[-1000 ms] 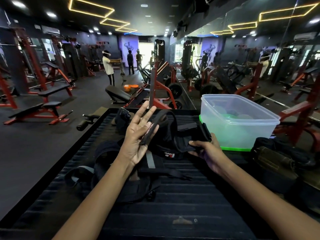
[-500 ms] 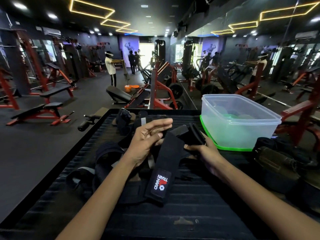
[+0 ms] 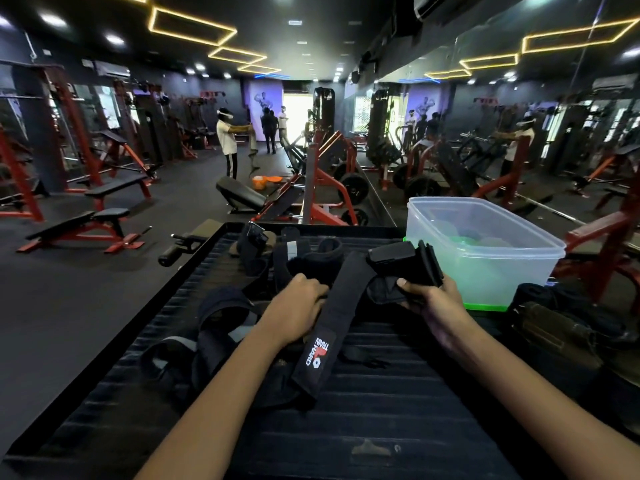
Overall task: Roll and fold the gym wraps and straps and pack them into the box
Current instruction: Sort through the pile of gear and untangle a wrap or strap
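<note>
A black wrist wrap (image 3: pixel 337 317) with a "TRAIN HARD" label hangs diagonally down to the black ribbed platform (image 3: pixel 381 427). My right hand (image 3: pixel 434 301) grips its folded upper end, raised just left of the clear plastic box (image 3: pixel 485 251). My left hand (image 3: pixel 298 311) rests knuckles-up on the pile of black straps (image 3: pixel 221 327), fingers curled beside the wrap's left edge; whether it grips a strap is hidden. The box stands on a green lid at the platform's right and shows green shapes inside.
More black wraps (image 3: pixel 301 258) lie at the platform's far edge. Dark bags or rolls (image 3: pixel 554 323) sit right of the box. Benches (image 3: pixel 86 226) and red machines fill the gym floor beyond, where a person (image 3: pixel 227 143) stands.
My left hand dropped from an open raised pose onto the strap pile and curled. The wrap unfolded and now hangs long from my right hand, which rose slightly.
</note>
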`<action>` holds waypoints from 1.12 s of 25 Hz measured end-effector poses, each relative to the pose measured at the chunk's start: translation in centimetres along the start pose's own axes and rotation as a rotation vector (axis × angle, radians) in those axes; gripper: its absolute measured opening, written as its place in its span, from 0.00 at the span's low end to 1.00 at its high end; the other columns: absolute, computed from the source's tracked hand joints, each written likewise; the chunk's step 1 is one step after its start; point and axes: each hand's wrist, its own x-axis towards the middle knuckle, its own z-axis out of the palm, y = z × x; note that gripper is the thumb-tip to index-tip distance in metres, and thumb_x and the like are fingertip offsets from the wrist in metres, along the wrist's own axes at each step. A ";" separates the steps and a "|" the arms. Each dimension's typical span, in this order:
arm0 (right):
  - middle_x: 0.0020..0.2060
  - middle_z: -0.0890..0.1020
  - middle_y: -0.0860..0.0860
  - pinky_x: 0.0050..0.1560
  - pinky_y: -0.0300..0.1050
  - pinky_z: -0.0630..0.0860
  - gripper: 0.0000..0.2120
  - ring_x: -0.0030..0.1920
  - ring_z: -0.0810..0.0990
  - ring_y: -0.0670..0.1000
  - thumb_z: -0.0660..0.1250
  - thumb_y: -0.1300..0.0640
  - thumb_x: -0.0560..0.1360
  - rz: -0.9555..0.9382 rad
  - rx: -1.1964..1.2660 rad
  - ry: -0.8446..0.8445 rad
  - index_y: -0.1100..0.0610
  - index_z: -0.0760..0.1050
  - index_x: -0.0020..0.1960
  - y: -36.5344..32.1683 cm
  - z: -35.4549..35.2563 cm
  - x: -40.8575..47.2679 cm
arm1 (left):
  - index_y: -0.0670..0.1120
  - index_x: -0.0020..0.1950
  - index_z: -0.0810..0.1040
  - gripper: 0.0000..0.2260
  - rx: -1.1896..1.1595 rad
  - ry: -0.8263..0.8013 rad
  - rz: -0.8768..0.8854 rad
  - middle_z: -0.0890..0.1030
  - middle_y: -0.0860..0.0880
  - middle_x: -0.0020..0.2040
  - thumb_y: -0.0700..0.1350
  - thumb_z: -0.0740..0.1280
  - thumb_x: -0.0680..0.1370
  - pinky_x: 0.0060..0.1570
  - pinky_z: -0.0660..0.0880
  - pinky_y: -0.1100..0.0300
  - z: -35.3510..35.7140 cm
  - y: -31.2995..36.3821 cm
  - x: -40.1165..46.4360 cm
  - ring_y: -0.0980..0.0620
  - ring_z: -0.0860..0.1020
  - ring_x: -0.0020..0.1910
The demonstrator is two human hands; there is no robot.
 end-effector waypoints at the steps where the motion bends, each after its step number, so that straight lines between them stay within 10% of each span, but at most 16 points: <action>1: 0.40 0.84 0.50 0.35 0.42 0.81 0.15 0.36 0.84 0.47 0.68 0.73 0.72 0.001 -0.011 -0.001 0.58 0.76 0.53 0.1 -0.1 0.0 | 0.45 0.50 0.78 0.07 0.062 0.090 -0.064 0.78 0.46 0.47 0.45 0.61 0.80 0.47 0.73 0.50 -0.4 -0.2 0.1 0.46 0.72 0.52; 6: 0.45 0.83 0.54 0.32 0.41 0.79 0.17 0.37 0.83 0.47 0.67 0.73 0.72 0.029 -0.021 -0.004 0.61 0.75 0.59 1.1 -0.1 0.2 | 0.48 0.72 0.67 0.21 0.428 0.213 -0.204 0.74 0.48 0.61 0.49 0.62 0.80 0.65 0.65 0.46 -1.2 -0.8 -0.5 0.47 0.70 0.62; 9: 0.45 0.83 0.55 0.35 0.43 0.81 0.19 0.40 0.82 0.52 0.68 0.72 0.72 0.084 -0.008 -0.001 0.63 0.74 0.61 1.7 -0.3 0.3 | 0.51 0.76 0.61 0.31 -0.137 0.237 0.228 0.68 0.53 0.70 0.49 0.69 0.76 0.72 0.59 0.52 -2.2 2.0 -0.8 0.52 0.65 0.69; 12: 0.45 0.81 0.57 0.31 0.41 0.79 0.18 0.35 0.81 0.49 0.66 0.74 0.72 0.075 -0.050 -0.029 0.62 0.75 0.60 1.5 -0.3 0.0 | 0.45 0.62 0.79 0.15 -0.625 0.144 0.398 0.78 0.48 0.63 0.46 0.68 0.76 0.66 0.67 0.59 -2.6 4.7 0.5 0.53 0.72 0.66; 15: 0.44 0.81 0.51 0.40 0.35 0.78 0.22 0.38 0.81 0.41 0.65 0.79 0.70 -0.048 -0.251 -0.121 0.61 0.74 0.58 1.5 -0.1 -0.5 | 0.39 0.41 0.80 0.14 -0.969 0.110 0.203 0.80 0.44 0.40 0.51 0.69 0.76 0.42 0.75 0.54 -2.3 7.0 1.6 0.50 0.79 0.41; 19: 0.55 0.76 0.49 0.49 0.21 0.68 0.19 0.54 0.74 0.46 0.63 0.74 0.75 -0.144 -0.535 -0.237 0.65 0.70 0.64 1.5 1.2 -1.6 | 0.42 0.42 0.75 0.05 -0.983 0.005 -0.001 0.77 0.54 0.25 0.40 0.67 0.78 0.26 0.70 0.66 -1.1 7.7 1.8 0.59 0.74 0.24; 28: 0.52 0.81 0.48 0.54 0.33 0.70 0.24 0.53 0.77 0.44 0.66 0.70 0.70 -0.277 -0.808 -0.342 0.48 0.74 0.59 0.8 1.4 -0.9 | 0.45 0.41 0.76 0.04 -0.793 0.176 -0.435 0.75 0.52 0.32 0.44 0.65 0.75 0.39 0.70 0.56 -1.7 5.4 1.8 0.52 0.73 0.34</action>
